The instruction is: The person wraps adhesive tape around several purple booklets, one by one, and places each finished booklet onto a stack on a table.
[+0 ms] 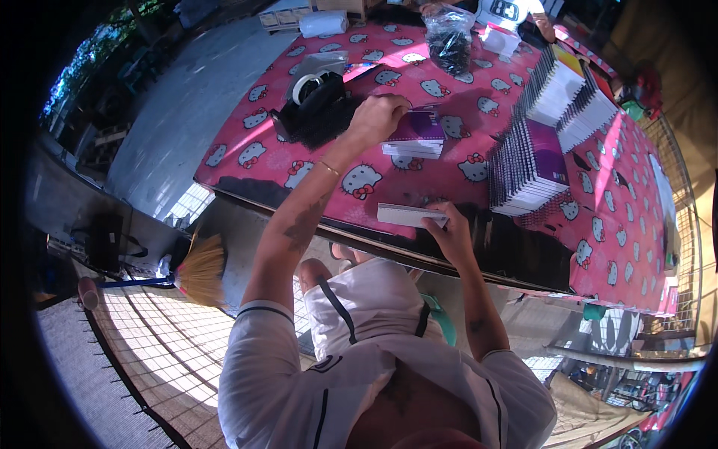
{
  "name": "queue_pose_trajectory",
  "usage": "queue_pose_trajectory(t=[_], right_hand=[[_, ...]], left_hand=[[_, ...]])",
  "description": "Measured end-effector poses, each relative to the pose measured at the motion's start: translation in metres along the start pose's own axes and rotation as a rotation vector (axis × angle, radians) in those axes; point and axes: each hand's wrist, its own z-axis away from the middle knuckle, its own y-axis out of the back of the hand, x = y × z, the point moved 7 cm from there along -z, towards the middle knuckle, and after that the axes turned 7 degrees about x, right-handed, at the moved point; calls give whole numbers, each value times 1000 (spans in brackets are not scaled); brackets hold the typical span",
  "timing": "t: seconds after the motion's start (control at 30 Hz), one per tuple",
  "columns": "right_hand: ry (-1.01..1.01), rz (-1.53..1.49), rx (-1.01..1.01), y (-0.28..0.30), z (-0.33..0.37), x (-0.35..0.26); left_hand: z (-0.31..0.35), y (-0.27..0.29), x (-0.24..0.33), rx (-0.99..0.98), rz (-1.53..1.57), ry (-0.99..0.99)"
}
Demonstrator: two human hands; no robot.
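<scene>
My right hand [452,230] grips the end of a thin white pad of paper [410,215] with a row of small holes along its edge, held near the table's front edge. My left hand [378,120] is closed with its fingertips together at the left corner of a small stack of purple-covered pads [416,131]. Whatever those fingertips pinch is too small or hidden to make out. Just left of this hand stands a black tape dispenser [318,105] with a white roll [307,88] in it.
Stacks of spiral-bound notebooks [527,165] with purple covers stand on the right, more [591,112] behind them. A clear bag of black items [449,45] sits at the back. Another person [516,11] is across the pink patterned table [254,153]. A broom [200,273] lies at left.
</scene>
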Motion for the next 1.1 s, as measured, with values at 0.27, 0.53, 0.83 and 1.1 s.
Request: queue_pose_trajectory(t=[0.27,0.53,0.83,1.1], right_hand=[[3,-208,112,2,-21,25],[-11,-265,14,-16,-6,16],[-101,-132,2,-2,-13,10],[-77,-181,-66,-12,-14,-1]], left_hand=[[137,50,97,56,-34,-175],[169,-6,70,186,342,278],[157,-5,44,221,617,360],[100,-20,-117,-29,-678,37]])
